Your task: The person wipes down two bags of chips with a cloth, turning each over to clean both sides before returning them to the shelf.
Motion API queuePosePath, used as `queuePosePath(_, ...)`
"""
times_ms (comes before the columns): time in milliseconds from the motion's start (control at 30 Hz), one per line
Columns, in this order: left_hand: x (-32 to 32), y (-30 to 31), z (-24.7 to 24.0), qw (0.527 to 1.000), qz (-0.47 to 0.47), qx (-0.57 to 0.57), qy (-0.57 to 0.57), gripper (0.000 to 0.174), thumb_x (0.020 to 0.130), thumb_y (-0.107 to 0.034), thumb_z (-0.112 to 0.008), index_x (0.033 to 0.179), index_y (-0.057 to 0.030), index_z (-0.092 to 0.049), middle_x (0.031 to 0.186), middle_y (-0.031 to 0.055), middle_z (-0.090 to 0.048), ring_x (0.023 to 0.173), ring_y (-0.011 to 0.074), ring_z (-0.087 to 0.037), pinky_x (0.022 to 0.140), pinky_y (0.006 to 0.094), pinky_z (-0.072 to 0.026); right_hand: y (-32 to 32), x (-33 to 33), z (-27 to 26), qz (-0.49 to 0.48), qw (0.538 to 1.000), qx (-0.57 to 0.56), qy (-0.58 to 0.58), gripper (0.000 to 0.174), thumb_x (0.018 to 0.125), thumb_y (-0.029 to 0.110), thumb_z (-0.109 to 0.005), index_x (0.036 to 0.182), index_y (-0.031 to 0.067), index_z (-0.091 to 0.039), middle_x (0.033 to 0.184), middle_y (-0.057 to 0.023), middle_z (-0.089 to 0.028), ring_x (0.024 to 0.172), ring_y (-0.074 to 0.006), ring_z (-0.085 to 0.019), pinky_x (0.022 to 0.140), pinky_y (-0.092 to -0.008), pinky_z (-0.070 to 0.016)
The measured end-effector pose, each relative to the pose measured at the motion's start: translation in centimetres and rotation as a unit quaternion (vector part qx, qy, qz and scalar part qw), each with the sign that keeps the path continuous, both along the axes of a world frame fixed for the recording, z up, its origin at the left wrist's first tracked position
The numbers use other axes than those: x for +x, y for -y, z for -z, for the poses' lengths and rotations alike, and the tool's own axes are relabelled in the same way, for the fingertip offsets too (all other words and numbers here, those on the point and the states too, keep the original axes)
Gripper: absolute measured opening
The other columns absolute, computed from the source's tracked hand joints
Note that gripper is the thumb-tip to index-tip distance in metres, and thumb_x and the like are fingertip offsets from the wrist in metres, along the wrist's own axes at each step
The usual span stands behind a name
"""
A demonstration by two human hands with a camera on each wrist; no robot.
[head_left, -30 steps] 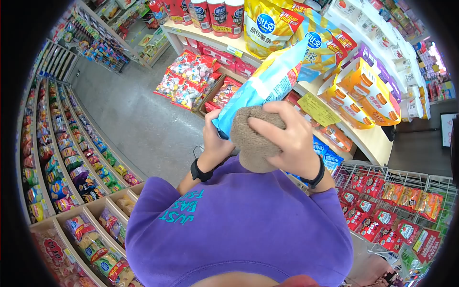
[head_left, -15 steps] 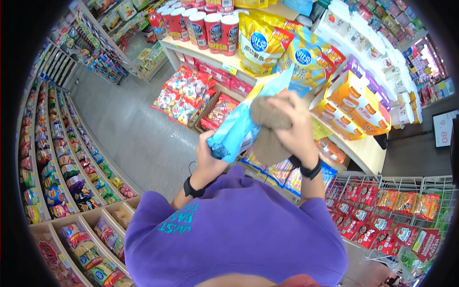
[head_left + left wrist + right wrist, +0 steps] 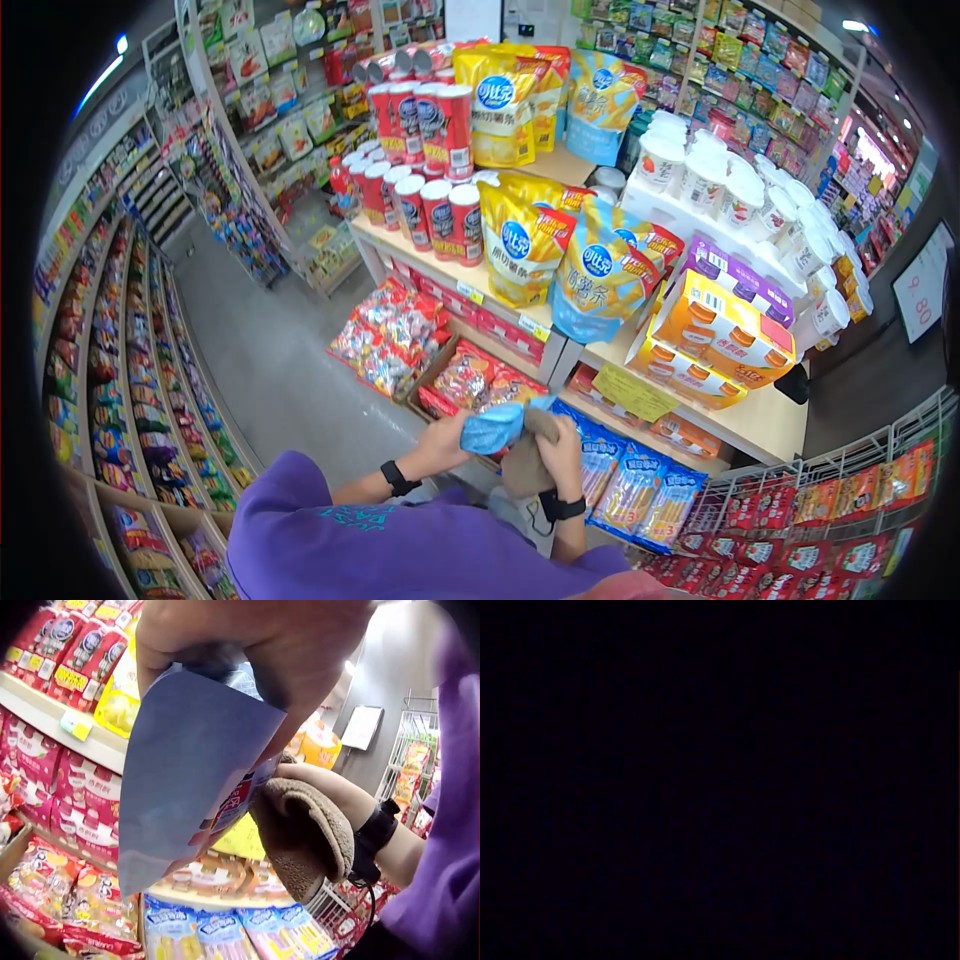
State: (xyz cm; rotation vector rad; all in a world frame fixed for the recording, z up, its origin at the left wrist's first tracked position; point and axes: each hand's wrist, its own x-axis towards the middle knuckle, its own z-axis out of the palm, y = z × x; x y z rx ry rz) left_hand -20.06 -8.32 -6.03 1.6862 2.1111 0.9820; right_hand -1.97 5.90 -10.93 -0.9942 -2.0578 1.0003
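My left hand (image 3: 440, 446) grips a light blue snack pouch (image 3: 492, 428) by one end, in front of the body. In the left wrist view the pouch's plain bluish panel (image 3: 196, 765) faces the camera, with the left hand (image 3: 255, 634) over its top edge. My right hand (image 3: 566, 456) holds a brown cloth (image 3: 528, 466) right beside the pouch, overlapping its far end. The cloth (image 3: 311, 832) hangs in an open fold below the right hand in the left wrist view. The right wrist view is dark.
A display shelf ahead carries yellow pouches (image 3: 515, 240), blue pouches (image 3: 600, 275), red cans (image 3: 435, 215) and orange cup packs (image 3: 715, 335). Blue snack packs (image 3: 640, 490) lie low in front. A wire rack (image 3: 850, 450) stands right; snack shelves (image 3: 130, 400) line the left.
The head view has tilted up, showing more shelf. Both hands have lowered with the pouch and cloth; the pouch now appears foreshortened, its far end toward the right hand.
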Motion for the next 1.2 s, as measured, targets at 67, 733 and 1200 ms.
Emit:
queuePosePath(67,-0.1,-0.5,1.9,0.997,0.025,-0.067,0.002,0.052,0.069,-0.032,-0.07,0.107,-0.007,-0.043,0.082,0.0189,-0.06,0.077,0.0364,-0.06,0.064,0.044,-0.0474,0.9,1.4,3.7,0.014,0.998,-0.021,0.063,0.034,0.071,0.02,-0.063,0.102,0.0063,-0.062,0.095,-0.0153,-0.058,0.089,-0.0353,-0.056,0.076,-0.0403,-0.0463)
queuePosePath(733,2.6,-0.5,28.4,0.89,0.357,-0.284,-0.017,0.056,0.072,-0.02,-0.059,0.122,-0.0094,-0.036,0.096,0.0191,-0.058,0.087,0.0377,-0.057,0.073,0.045,-0.0465,15.0,10.6,35.1,-0.142,0.789,-0.409,0.436,0.05,0.067,0.043,-0.059,0.102,0.0078,-0.064,0.104,-0.0173,-0.062,0.098,-0.0324,-0.058,0.085,-0.0401,-0.0458)
queuePosePath(1200,5.4,0.6,46.8,0.901,0.364,-0.218,-0.091,0.026,0.08,-0.014,-0.047,0.106,-0.011,-0.05,0.085,0.012,-0.063,0.077,0.0316,-0.062,0.065,0.0407,-0.0504,5.0,8.8,35.9,-0.251,0.767,-0.266,0.528,0.035,0.073,0.039,-0.056,0.092,0.0118,-0.066,0.095,-0.0172,-0.063,0.088,-0.0325,-0.061,0.077,-0.0427,-0.0489)
